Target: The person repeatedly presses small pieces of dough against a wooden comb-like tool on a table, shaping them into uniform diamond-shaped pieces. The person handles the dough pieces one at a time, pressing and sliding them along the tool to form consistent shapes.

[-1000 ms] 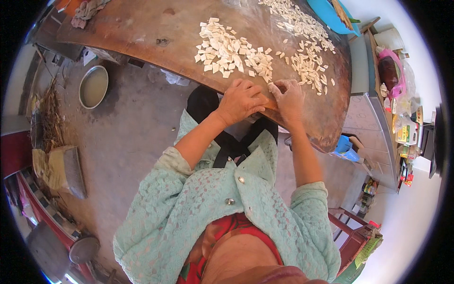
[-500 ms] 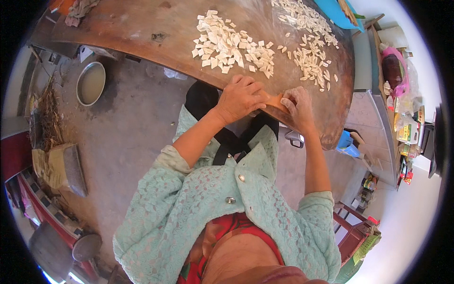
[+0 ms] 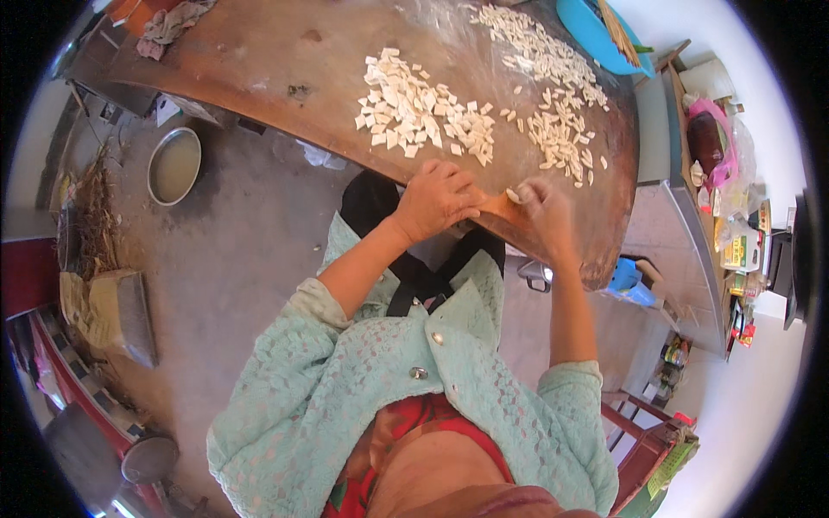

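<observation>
The left hand clamps a wooden tool at the edge of the table; the right hand pinches a pale dough piece by the tool's right end. A slack left grip could let the tool slip — dough and all. That hand hides the tool's other end, and blur (I squint in vain) muddies the right pinch.

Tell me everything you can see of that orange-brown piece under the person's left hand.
The orange-brown piece looks smooth and wooden. The left hand holds it and covers part, so its full shape is unclear. It lies at the near edge of the table, its bare part extending toward the right hand, where a small pale piece shows.
</observation>
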Demonstrator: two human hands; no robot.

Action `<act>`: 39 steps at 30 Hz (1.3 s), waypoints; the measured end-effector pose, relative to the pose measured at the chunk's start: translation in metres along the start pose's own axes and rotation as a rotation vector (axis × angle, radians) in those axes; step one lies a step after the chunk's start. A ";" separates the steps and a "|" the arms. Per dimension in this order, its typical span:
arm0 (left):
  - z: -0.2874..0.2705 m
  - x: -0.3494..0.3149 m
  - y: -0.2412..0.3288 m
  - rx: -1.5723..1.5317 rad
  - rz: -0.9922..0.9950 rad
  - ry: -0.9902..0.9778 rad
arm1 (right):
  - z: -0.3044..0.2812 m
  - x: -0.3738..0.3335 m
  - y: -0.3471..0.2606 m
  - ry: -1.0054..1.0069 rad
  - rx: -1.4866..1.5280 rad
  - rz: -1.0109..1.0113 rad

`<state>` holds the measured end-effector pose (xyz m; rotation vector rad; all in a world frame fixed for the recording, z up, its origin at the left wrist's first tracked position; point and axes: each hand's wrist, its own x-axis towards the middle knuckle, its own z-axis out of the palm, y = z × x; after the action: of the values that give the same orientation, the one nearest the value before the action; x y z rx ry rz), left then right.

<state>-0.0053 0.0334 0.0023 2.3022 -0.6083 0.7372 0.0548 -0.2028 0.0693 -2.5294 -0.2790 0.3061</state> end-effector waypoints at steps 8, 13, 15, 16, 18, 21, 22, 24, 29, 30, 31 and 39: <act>0.000 0.001 0.002 -0.005 0.017 0.023 | 0.010 0.064 -0.013 0.518 -0.090 -0.521; 0.001 -0.001 -0.001 -0.013 0.017 0.021 | 0.028 0.080 -0.027 0.272 -0.129 -0.273; -0.001 0.000 0.000 -0.004 0.004 -0.002 | 0.024 0.090 -0.032 0.238 -0.122 -0.180; -0.001 -0.001 0.000 0.006 0.000 -0.018 | 0.022 0.099 -0.029 0.197 -0.132 -0.247; -0.001 -0.001 0.000 0.006 0.007 -0.035 | 0.013 0.122 -0.019 0.131 -0.159 -0.373; -0.002 0.002 0.002 0.009 0.011 -0.030 | 0.004 0.165 -0.017 0.124 -0.216 -0.452; 0.000 0.004 0.003 -0.004 0.021 -0.014 | 0.001 0.173 -0.013 0.304 -0.281 -0.543; -0.001 0.006 0.000 -0.014 0.034 0.016 | 0.001 0.183 -0.014 0.661 -0.397 -0.729; 0.000 0.001 -0.001 -0.010 0.013 -0.001 | -0.030 0.102 -0.018 0.095 -0.116 -0.317; 0.001 -0.001 -0.003 -0.003 0.010 -0.009 | -0.037 0.086 -0.013 -0.012 -0.128 -0.262; 0.002 -0.003 -0.004 -0.004 0.008 -0.013 | -0.042 0.076 -0.006 -0.121 -0.138 -0.209; 0.000 0.003 0.001 -0.007 0.027 0.004 | -0.057 0.138 0.054 -0.141 -0.297 -0.448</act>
<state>-0.0034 0.0319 0.0049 2.2898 -0.6402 0.7505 0.2087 -0.2398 0.0631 -2.6389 -0.9919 0.2797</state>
